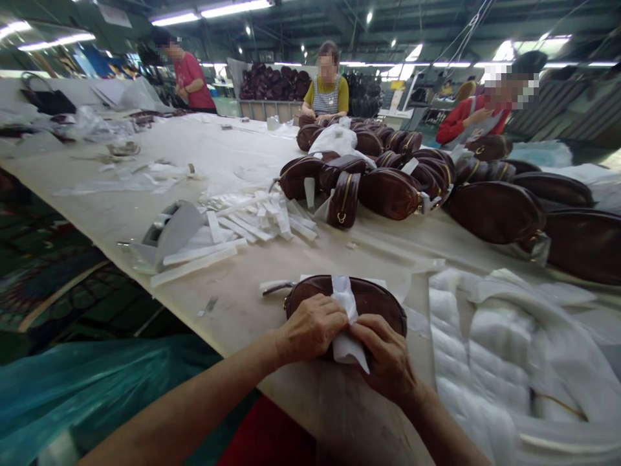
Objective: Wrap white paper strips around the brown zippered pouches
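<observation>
A dark brown oval bag (381,298) lies on the table in front of me, with a white strip (343,299) running across its middle. My left hand (313,327) rests on the bag's left part, its fingers curled and pressed at the strip's left edge. From the right, my right hand (385,356) pinches the strip, thumb and fingers closed on it. The strip's lower end hangs loose between the hands. A zipper pull (277,288) sticks out at the bag's left end.
White strips (233,233) and a tape dispenser (169,233) lie to the left. Many brown bags (388,191) cover the back right. White padded wrapping (456,349) is at the right. Across the table are a person in an apron (326,97) and others in red.
</observation>
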Action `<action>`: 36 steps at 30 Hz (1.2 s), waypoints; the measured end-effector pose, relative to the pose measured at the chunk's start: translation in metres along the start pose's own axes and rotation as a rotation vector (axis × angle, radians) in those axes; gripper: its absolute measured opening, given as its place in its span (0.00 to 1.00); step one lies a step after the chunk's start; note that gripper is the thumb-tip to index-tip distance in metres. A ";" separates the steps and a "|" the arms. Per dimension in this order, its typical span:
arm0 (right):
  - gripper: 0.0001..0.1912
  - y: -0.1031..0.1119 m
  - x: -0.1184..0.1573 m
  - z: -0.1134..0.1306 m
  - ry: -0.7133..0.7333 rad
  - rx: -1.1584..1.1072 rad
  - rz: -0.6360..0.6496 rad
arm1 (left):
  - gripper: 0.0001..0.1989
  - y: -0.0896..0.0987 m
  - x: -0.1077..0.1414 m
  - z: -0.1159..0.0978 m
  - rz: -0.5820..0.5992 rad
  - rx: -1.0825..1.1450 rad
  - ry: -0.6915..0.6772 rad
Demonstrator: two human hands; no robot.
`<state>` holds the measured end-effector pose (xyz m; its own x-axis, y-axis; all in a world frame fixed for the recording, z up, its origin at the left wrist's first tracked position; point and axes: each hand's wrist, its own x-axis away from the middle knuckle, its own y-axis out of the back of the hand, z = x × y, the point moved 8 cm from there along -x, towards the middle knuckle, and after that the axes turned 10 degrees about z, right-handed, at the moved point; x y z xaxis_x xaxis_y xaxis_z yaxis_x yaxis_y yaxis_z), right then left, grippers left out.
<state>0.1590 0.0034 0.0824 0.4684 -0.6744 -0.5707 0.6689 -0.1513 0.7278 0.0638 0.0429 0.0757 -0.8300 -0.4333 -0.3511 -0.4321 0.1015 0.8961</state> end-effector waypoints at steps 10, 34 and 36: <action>0.17 -0.002 0.000 -0.007 -0.071 -0.016 0.010 | 0.13 0.004 0.005 -0.008 -0.061 0.016 -0.094; 0.19 -0.010 0.008 -0.002 0.200 0.217 0.430 | 0.15 -0.006 0.029 -0.033 0.110 -0.366 -0.290; 0.17 -0.018 0.013 0.002 0.224 0.286 0.407 | 0.14 -0.013 0.031 -0.035 0.057 -0.407 -0.301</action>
<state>0.1517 -0.0042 0.0629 0.7893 -0.5536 -0.2655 0.2387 -0.1217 0.9634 0.0561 -0.0038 0.0624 -0.9390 -0.1544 -0.3074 -0.2603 -0.2653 0.9283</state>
